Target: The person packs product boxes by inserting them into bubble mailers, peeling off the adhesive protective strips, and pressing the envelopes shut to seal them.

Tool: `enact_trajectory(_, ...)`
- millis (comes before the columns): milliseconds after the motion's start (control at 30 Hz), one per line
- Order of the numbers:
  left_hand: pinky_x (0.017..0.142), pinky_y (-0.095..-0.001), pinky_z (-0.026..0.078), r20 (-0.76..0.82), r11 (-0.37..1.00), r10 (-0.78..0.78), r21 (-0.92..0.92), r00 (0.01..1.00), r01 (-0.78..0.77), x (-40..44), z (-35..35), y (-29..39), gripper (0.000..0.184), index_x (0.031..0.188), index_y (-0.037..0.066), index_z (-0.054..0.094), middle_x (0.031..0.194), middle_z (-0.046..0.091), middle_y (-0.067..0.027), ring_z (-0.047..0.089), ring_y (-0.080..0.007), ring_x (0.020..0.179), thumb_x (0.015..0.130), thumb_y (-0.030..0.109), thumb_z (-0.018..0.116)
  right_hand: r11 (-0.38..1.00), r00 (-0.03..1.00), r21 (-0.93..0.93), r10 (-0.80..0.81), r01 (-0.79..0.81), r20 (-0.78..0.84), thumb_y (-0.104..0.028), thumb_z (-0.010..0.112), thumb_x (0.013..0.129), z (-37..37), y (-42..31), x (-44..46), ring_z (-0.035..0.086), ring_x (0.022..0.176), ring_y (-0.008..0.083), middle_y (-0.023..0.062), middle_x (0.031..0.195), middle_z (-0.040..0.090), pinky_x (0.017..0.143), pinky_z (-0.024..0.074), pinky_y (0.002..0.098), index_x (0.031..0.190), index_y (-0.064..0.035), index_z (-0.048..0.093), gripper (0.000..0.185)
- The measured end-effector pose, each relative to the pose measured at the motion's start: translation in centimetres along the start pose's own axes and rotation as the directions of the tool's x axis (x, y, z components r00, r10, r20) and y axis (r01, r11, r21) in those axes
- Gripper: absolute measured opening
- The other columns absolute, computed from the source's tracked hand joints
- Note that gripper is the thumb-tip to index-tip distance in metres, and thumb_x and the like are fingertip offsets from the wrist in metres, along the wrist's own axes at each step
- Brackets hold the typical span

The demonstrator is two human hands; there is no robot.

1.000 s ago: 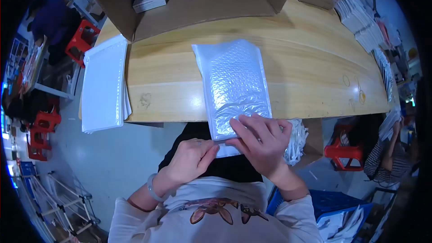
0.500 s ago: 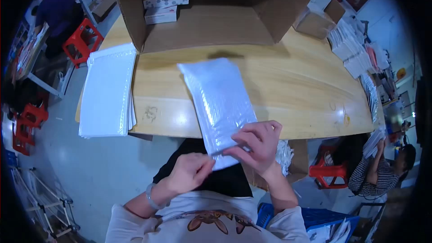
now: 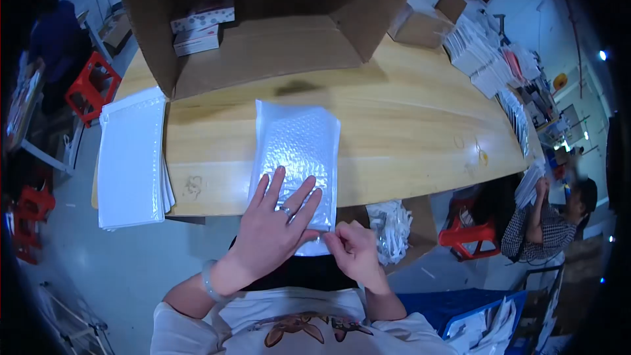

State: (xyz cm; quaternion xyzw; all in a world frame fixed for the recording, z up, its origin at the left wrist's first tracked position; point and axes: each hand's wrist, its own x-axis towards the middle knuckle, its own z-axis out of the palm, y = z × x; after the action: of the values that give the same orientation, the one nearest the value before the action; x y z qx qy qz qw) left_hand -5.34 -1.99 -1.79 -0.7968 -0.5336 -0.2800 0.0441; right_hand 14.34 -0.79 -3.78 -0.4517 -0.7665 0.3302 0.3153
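A shiny white bubble mailer [image 3: 297, 138] lies on the wooden table [image 3: 401, 125] with its lower end over the front edge. My left hand [image 3: 276, 230], a ring on one finger, rests on the mailer's lower left part with its fingers spread. At the mailer's lower right corner, my right hand [image 3: 355, 250] is closed, thumb and fingers pinching the edge near the flap. To the left lies a stack of flat white mailers [image 3: 131, 158].
A large open cardboard box [image 3: 263, 46] with small boxes [image 3: 197, 39] inside stands at the back. White packets [image 3: 473, 52] line the right side. Crumpled white strips [image 3: 389, 230] hang below the edge. A person [image 3: 545, 223] sits at right near a red stool [image 3: 468, 236].
My left hand has gone from closed at the flap to spread on the mailer. My right hand has moved off its face to the lower right corner and closed. The mailer lies straighter.
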Motion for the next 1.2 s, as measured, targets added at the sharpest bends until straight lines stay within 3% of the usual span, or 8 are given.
enact_trajectory(600, 0.105, -0.0472, 0.037, -0.21, 0.999, 0.016, -0.033, 0.978, -0.023, 0.6, 2.8, 0.8, 0.031, 0.107, 0.014, 0.067, 0.113, 0.061, -0.0022, 0.055, -0.0311, 0.119, 0.078, 0.023, 0.075, 0.966, 0.981, 0.223, 0.157, -0.128, -0.115, -0.005, 0.068, 0.085, 0.7, 2.4, -1.5, 0.04, 0.052, 0.0135, 0.0019, 0.06, 0.051, 0.05, 0.0341, 0.0266, 0.073, -0.0017, 0.059, 0.016)
enact_trajectory(767, 0.105, -0.0437, 0.037, -0.408, 0.824, -0.498, -0.498, 0.765, 0.271, -8.0, 2.9, 1.6, 0.058, 0.131, 0.009, 0.049, 0.129, 0.048, -0.0137, 0.051, -0.0275, 0.115, 0.079, 0.01, 0.075, 0.916, 0.996, 0.394, 0.043, -0.069, 0.074, -0.006, 0.068, 0.085, 2.5, 1.3, -4.1, 0.044, 0.052, 0.0161, 0.0044, 0.062, 0.055, 0.052, 0.0371, 0.0271, 0.077, -0.0025, 0.063, 0.011)
enact_trajectory(833, 0.101, -0.0393, 0.041, 0.164, -0.004, -0.828, -0.958, 0.537, 0.286, -9.6, 2.3, 2.4, 0.068, 0.142, 0.006, 0.035, 0.129, 0.05, -0.0144, 0.053, -0.024, 0.112, 0.083, 0.006, 0.07, 0.929, 0.993, 0.367, -0.079, 0.043, 0.083, -0.007, 0.069, 0.085, 3.0, 0.9, -4.8, 0.045, 0.053, 0.0176, 0.0053, 0.063, 0.057, 0.053, 0.0385, 0.0275, 0.078, -0.0036, 0.065, 0.009)
enact_trajectory(900, 0.099, -0.0336, 0.042, 0.627, -0.651, -0.607, -0.745, 0.489, 0.147, -9.7, 1.6, 3.2, 0.071, 0.146, 0.004, 0.03, 0.133, 0.049, -0.0156, 0.052, -0.0224, 0.114, 0.085, 0.005, 0.067, 0.934, 0.973, 0.35, -0.139, 0.067, 0.183, -0.008, 0.069, 0.085, 3.6, 0.6, -5.3, 0.047, 0.054, 0.0183, 0.0054, 0.063, 0.056, 0.054, 0.0391, 0.0279, 0.079, -0.004, 0.065, 0.009)
enact_trajectory(1033, 0.096, -0.0329, 0.045, 0.638, -0.678, -0.521, -0.713, 0.567, 0.179, -10.1, 1.9, 2.8, 0.066, 0.141, 0.001, 0.038, 0.128, 0.056, -0.015, 0.057, -0.0218, 0.111, 0.083, 0.005, 0.069, 0.916, 0.837, 0.311, -0.369, 0.254, 0.404, -0.01, 0.071, 0.084, 4.3, 1.1, -5.9, 0.052, 0.058, 0.0212, 0.0059, 0.064, 0.058, 0.058, 0.0417, 0.0299, 0.082, -0.0051, 0.067, 0.007)
enact_trajectory(1100, 0.093, -0.033, 0.048, 0.502, -0.33, -0.56, -0.865, 0.659, 0.378, -9.9, 1.3, 1.7, 0.062, 0.136, 0.001, 0.046, 0.123, 0.061, -0.0141, 0.06, -0.0223, 0.106, 0.08, 0.007, 0.072, 0.885, 0.826, 0.432, -0.368, 0.172, 0.427, -0.01, 0.075, 0.079, 0.5, 0.9, -5.0, 0.058, 0.064, 0.0198, 0.0054, 0.072, 0.063, 0.063, 0.046, 0.0298, 0.09, -0.0034, 0.068, 0.014)
enact_trajectory(1167, 0.089, -0.033, 0.05, 0.375, 0.091, -0.529, -0.866, 0.761, 0.491, -9.1, 0.2, 0.6, 0.057, 0.13, 0.001, 0.054, 0.117, 0.065, -0.0131, 0.063, -0.0227, 0.101, 0.077, 0.009, 0.075, 0.885, 0.937, 0.384, -0.328, 0.262, 0.117, -0.011, 0.081, 0.072, -2.5, 0.8, -4.6, 0.061, 0.072, 0.021, 0.0081, 0.088, 0.066, 0.071, 0.0489, 0.0304, 0.101, -0.0033, 0.067, 0.034)
enact_trajectory(1200, 0.089, -0.033, 0.05, 0.369, 0.098, -0.521, -0.87, 0.77, 0.483, -8.2, -0.7, 0.1, 0.057, 0.13, 0.001, 0.054, 0.117, 0.065, -0.0131, 0.063, -0.0227, 0.101, 0.077, 0.009, 0.075, 0.907, 0.933, 0.217, -0.351, 0.36, -0.079, -0.01, 0.082, 0.068, -3.2, 0.1, -3.7, 0.061, 0.081, 0.0231, 0.0098, 0.095, 0.065, 0.076, 0.0491, 0.0317, 0.107, -0.0029, 0.066, 0.043)
